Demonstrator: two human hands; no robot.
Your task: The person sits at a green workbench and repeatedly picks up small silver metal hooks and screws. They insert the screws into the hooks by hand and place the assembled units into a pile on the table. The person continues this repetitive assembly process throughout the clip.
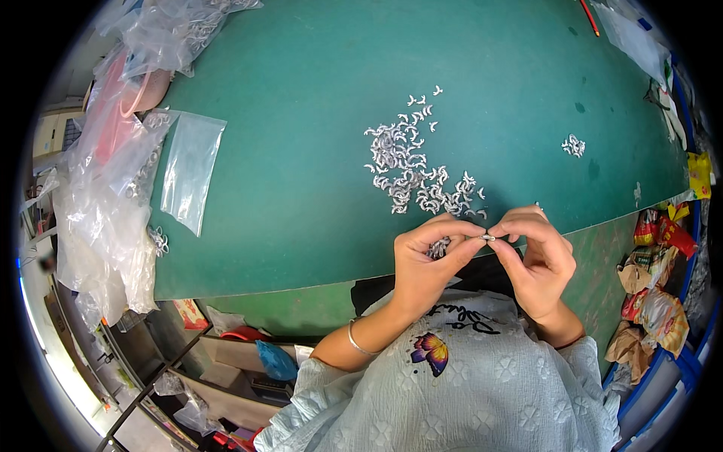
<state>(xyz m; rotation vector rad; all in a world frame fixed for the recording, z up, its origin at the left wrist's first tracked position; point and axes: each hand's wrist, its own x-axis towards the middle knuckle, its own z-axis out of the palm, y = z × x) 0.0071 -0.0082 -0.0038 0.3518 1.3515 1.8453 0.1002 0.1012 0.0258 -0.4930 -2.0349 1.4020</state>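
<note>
Just over the near edge of the green table, my left hand (433, 256) and my right hand (533, 252) meet fingertip to fingertip. Both pinch one small silvery metal piece (488, 237) between thumb and forefinger. Several more such pieces (439, 247) are cupped in the curled fingers of my left hand. Right beyond my hands spreads a loose pile of small curved silvery metal pieces (399, 147). The exact shape of the pinched piece is too small to tell.
A small separate cluster of metal pieces (573, 145) lies to the right. At the left are a flat clear plastic bag (193, 169), a heap of filled plastic bags (105, 203) and a pink basket (151, 92). Crumpled packets (663, 316) sit beyond the table's right edge.
</note>
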